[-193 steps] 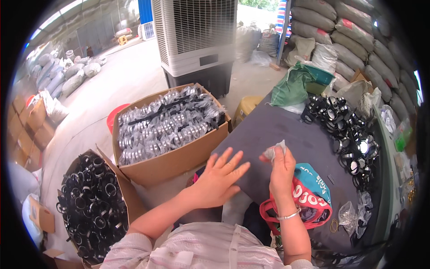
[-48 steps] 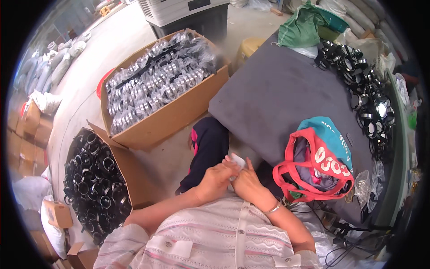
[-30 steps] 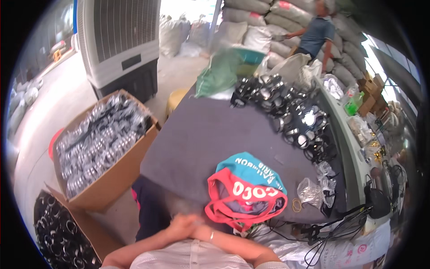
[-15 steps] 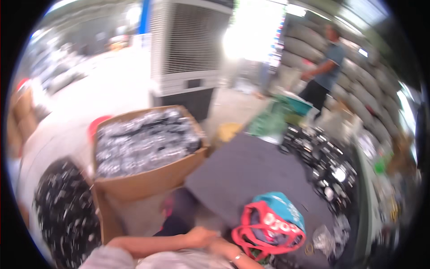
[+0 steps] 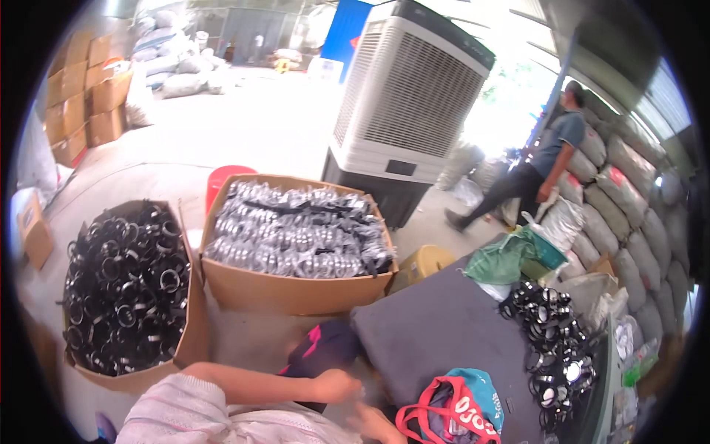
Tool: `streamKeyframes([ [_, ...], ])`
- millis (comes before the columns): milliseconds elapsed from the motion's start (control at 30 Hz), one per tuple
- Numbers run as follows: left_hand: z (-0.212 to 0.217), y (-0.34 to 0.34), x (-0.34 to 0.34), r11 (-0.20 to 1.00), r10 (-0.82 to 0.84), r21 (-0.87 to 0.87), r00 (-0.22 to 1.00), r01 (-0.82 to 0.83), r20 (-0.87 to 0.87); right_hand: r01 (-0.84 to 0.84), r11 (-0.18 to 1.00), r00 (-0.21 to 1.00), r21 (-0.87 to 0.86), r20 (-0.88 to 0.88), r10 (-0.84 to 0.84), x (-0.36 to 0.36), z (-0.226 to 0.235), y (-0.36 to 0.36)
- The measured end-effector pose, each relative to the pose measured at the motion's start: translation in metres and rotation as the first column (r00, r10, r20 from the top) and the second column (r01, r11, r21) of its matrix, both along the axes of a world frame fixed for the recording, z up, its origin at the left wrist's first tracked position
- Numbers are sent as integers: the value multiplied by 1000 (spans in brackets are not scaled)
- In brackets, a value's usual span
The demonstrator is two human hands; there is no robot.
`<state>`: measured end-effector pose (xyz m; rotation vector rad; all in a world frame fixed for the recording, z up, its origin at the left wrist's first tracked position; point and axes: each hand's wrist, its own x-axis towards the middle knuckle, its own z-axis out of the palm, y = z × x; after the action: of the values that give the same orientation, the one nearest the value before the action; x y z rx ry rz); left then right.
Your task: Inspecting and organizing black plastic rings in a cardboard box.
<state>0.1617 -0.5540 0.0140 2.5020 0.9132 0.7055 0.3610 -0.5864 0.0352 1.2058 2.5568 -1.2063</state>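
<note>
Over my lap, my left hand (image 5: pixel 336 386) is closed, its fingers curled in; what they hold, if anything, is too blurred to name. My right hand (image 5: pixel 376 423) is just below and to the right, apart from it, its fingers smeared by motion. Beside the right hand, a red and blue cloth bag (image 5: pixel 462 403) with red handles lies on the grey-topped table (image 5: pixel 436 318). A heap of black and silver round pieces (image 5: pixel 551 348) covers the table's right side. At my left, a carton (image 5: pixel 194 296) holds many loose black and silver rings (image 5: pixel 126 288).
Ahead stands a second carton (image 5: pixel 296 294) full of plastic-wrapped pieces (image 5: pixel 296 229), with a red tub (image 5: pixel 225 177) behind it. Beyond are a yellow stool (image 5: pixel 429 260), a tall air cooler (image 5: pixel 410 96) and a walking person (image 5: pixel 558 148). Stacked sacks (image 5: pixel 621 192) line the right side.
My view has swung left, bringing the loose-ring carton further in. My hands, together before, have come apart. The person at the right has stepped away from the green tub's far side.
</note>
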Motion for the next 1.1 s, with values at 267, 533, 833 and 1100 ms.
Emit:
streamKeyframes([
  [267,58,-22,32,946,-74,-282,956,157,282,-25,999,990,44,142,19,-15,33,-11],
  [533,9,-2,3,994,-109,9,993,109,34,24,1000,1000,13,6,-24,-17,24,-8],
  [833,16,-14,28,980,13,-194,954,47,298,-70,996,978,-50,191,79,-5,22,-1],
  [1100,47,-28,37,953,-234,-91,894,289,381,-11,986,993,166,-113,30,-10,19,-5],
])
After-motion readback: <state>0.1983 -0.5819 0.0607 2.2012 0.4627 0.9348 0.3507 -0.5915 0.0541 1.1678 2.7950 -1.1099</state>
